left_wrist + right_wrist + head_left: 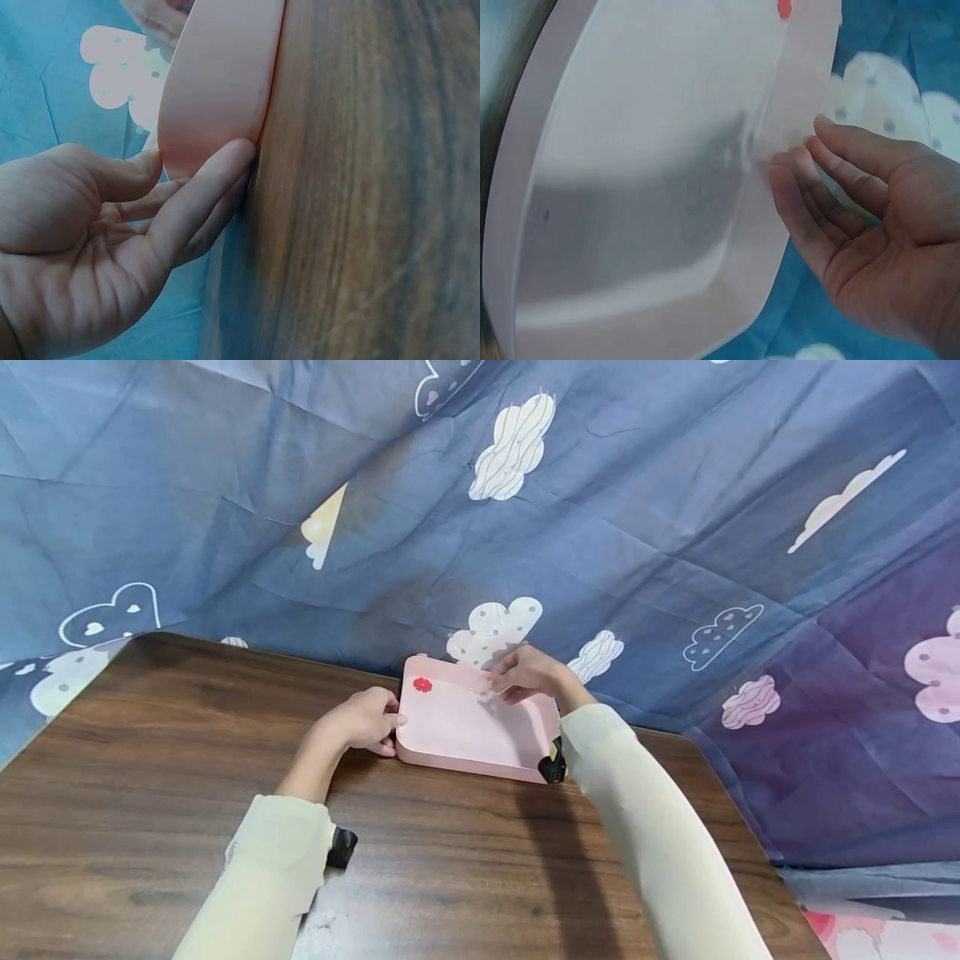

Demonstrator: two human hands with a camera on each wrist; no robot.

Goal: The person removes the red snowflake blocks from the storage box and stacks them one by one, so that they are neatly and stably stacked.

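Observation:
A shallow pink tray [465, 727] with a red flower mark [423, 685] in its far left corner sits at the back of the table. My left hand [363, 721] holds its left end. In the left wrist view the thumb is at the rim and a fingertip [238, 154] is at the wall's lower edge. Over the far wall is my right hand [528, 672], fingers bent and thumb close to the index fingertip. They pinch a small, clear, see-through object [748, 150], faint against the pink, its kind too indistinct to name.
The brown wood-grain table [450, 860] runs around the tray. Close behind stands a blue cloth backdrop [375, 527] with printed clouds. Dark wrist-worn devices show at the left cuff [342, 848] and right cuff [553, 764]. The right arm throws a shadow across the tray.

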